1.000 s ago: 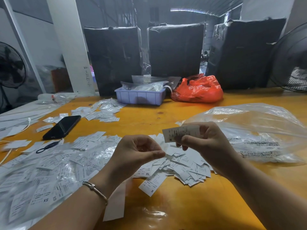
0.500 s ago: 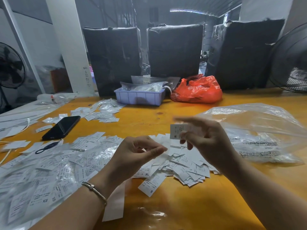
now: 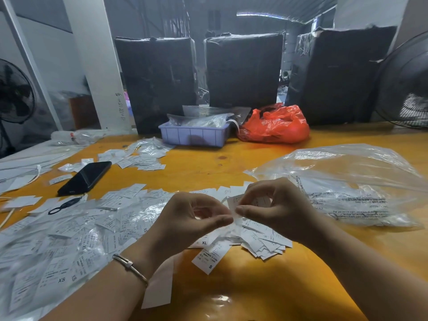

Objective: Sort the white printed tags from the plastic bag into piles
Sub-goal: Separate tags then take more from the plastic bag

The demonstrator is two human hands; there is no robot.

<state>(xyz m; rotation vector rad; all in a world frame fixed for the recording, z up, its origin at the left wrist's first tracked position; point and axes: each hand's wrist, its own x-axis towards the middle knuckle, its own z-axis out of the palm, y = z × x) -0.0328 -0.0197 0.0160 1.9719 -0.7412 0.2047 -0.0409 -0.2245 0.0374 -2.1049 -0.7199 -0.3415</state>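
We pinch one tag (image 3: 234,203) between right hand (image 3: 278,205) and left hand (image 3: 192,218); clear plastic bag (image 3: 347,181) lies right, phone (image 3: 85,178) left.

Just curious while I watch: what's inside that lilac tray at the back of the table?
The lilac tray holds crumpled clear plastic bags that rise above its rim, with something pale and printed inside them. Its walls and the bags hide anything lying deeper in the tray.

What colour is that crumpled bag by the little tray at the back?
The crumpled bag is bright red-orange, beside the pale lilac tray; the head view shows it.
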